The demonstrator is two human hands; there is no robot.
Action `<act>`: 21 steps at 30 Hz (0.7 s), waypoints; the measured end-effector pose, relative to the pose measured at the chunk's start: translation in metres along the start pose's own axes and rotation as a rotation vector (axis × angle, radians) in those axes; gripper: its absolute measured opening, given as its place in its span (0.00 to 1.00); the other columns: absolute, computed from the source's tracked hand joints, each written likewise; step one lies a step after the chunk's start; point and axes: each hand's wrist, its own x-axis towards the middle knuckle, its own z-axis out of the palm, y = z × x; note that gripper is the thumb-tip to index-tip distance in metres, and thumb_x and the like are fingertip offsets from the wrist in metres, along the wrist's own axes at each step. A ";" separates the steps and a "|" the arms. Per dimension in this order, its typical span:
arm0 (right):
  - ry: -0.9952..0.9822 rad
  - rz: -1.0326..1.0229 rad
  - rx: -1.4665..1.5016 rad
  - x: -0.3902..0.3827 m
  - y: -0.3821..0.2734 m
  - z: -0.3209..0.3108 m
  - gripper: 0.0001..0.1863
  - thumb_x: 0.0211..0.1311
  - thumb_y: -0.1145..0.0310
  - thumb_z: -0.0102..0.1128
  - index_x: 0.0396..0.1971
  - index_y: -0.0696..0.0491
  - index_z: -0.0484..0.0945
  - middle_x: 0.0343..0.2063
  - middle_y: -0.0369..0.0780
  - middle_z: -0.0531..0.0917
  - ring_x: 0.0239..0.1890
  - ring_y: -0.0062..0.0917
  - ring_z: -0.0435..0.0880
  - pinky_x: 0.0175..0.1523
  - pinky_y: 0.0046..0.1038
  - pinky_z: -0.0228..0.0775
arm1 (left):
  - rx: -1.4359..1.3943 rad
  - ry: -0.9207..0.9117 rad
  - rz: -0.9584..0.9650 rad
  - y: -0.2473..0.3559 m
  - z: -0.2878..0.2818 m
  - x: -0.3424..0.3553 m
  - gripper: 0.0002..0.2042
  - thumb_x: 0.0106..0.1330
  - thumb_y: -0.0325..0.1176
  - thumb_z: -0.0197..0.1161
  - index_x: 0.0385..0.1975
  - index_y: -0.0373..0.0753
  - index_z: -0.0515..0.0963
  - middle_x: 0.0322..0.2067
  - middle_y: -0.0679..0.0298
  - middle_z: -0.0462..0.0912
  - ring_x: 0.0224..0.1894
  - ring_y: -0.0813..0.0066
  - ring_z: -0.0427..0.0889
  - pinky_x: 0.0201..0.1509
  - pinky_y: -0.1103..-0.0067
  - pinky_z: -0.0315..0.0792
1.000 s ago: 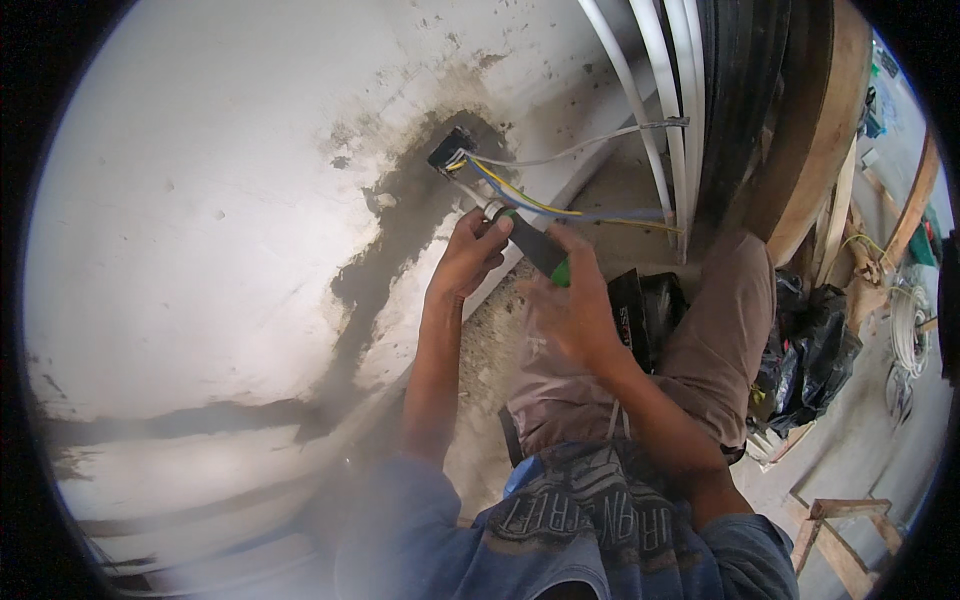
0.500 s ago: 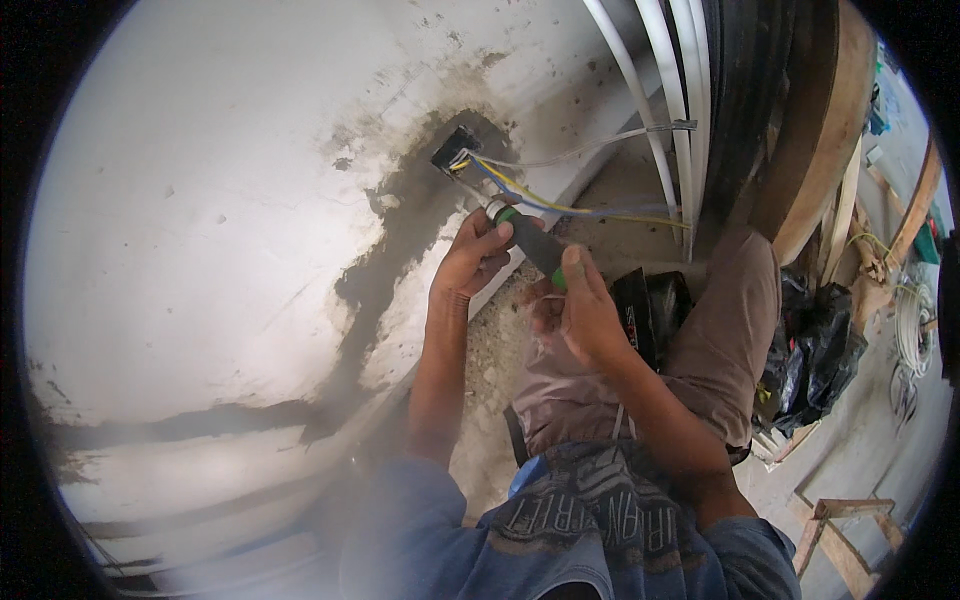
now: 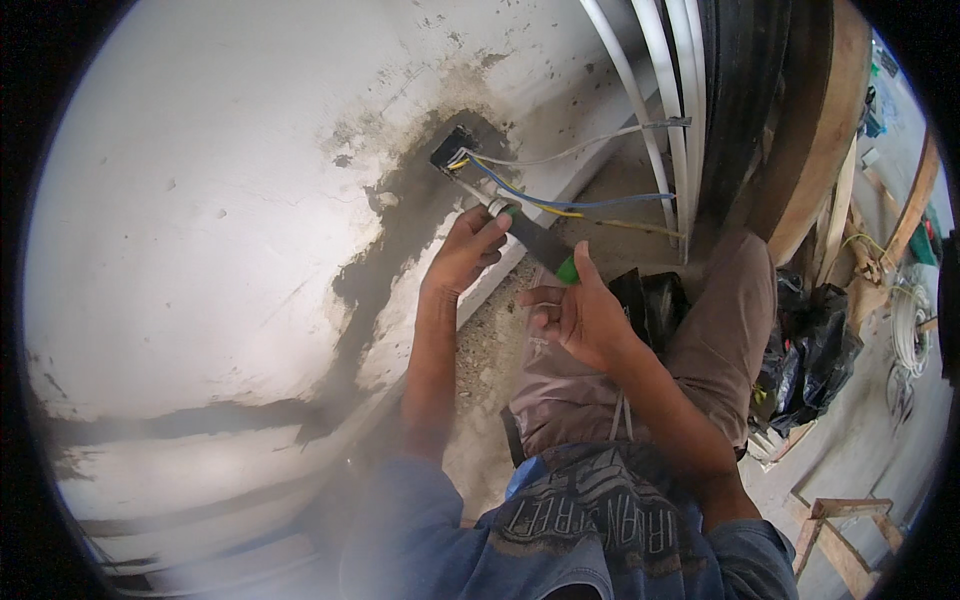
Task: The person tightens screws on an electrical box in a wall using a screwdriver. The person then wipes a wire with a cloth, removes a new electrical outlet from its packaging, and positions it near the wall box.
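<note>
In the head view, the one black wall box (image 3: 452,147) sits in the pale wall (image 3: 200,220), near its slanting lower edge. One tool (image 3: 540,243) with a black-and-green handle lies between box and lap, its front end toward the box; whether the pale length there is shaft or cable, I cannot tell. The left hand (image 3: 462,252) pinches the tool's front between thumb and fingers. The right hand (image 3: 590,320) is loosely spread at the green butt, thumb raised; contact is unclear.

Left of the box, the wall stretches broad and bare; to the right, room narrows toward four white pipes (image 3: 659,60), well apart from both hands. Three longer wires cross this gap from the box: one whitish wire (image 3: 570,150), one blue wire (image 3: 600,205), one yellow wire (image 3: 572,213).
</note>
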 end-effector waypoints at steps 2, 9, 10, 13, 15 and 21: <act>-0.092 0.048 0.186 0.002 -0.004 -0.010 0.24 0.66 0.70 0.59 0.60 0.52 0.65 0.33 0.43 0.80 0.31 0.28 0.82 0.39 0.28 0.75 | -0.069 -0.047 0.042 0.000 -0.002 0.000 0.18 0.68 0.46 0.61 0.43 0.36 0.75 0.21 0.76 0.66 0.17 0.91 0.55 0.17 0.90 0.52; -0.009 -1.129 -1.741 0.010 -0.001 -0.004 0.25 0.65 0.70 0.59 0.61 0.52 0.64 0.40 0.43 0.78 0.36 0.26 0.81 0.39 0.27 0.75 | -0.191 0.008 -0.101 -0.003 0.001 0.003 0.19 0.67 0.39 0.64 0.53 0.36 0.72 0.22 0.70 0.72 0.16 0.93 0.55 0.14 0.93 0.50; 0.000 -1.113 -1.704 0.010 0.003 -0.004 0.25 0.65 0.70 0.60 0.61 0.53 0.64 0.41 0.43 0.78 0.37 0.27 0.81 0.41 0.28 0.75 | -0.100 0.076 -0.118 -0.007 -0.002 0.005 0.20 0.67 0.39 0.63 0.54 0.36 0.71 0.23 0.68 0.75 0.15 0.94 0.55 0.14 0.94 0.51; -0.068 -0.436 -0.546 0.009 0.004 -0.001 0.27 0.64 0.71 0.60 0.61 0.54 0.63 0.41 0.43 0.77 0.40 0.32 0.80 0.46 0.32 0.73 | -0.097 -0.044 0.059 -0.002 -0.005 -0.004 0.20 0.68 0.42 0.61 0.54 0.35 0.71 0.34 0.58 0.83 0.15 0.94 0.56 0.14 0.95 0.52; -0.105 -0.044 0.024 0.013 0.005 -0.005 0.27 0.63 0.71 0.61 0.60 0.55 0.64 0.40 0.43 0.77 0.42 0.35 0.79 0.50 0.35 0.72 | -0.206 -0.108 0.066 0.005 0.000 -0.007 0.21 0.68 0.43 0.61 0.55 0.38 0.69 0.33 0.65 0.78 0.18 0.94 0.58 0.17 0.95 0.50; 0.094 -0.979 -1.362 0.023 0.012 0.007 0.23 0.60 0.67 0.65 0.55 0.53 0.72 0.36 0.49 0.78 0.42 0.35 0.80 0.48 0.40 0.72 | -0.177 -0.020 -0.100 -0.006 -0.004 -0.002 0.24 0.66 0.51 0.62 0.51 0.38 0.71 0.33 0.67 0.76 0.20 0.91 0.61 0.18 0.90 0.52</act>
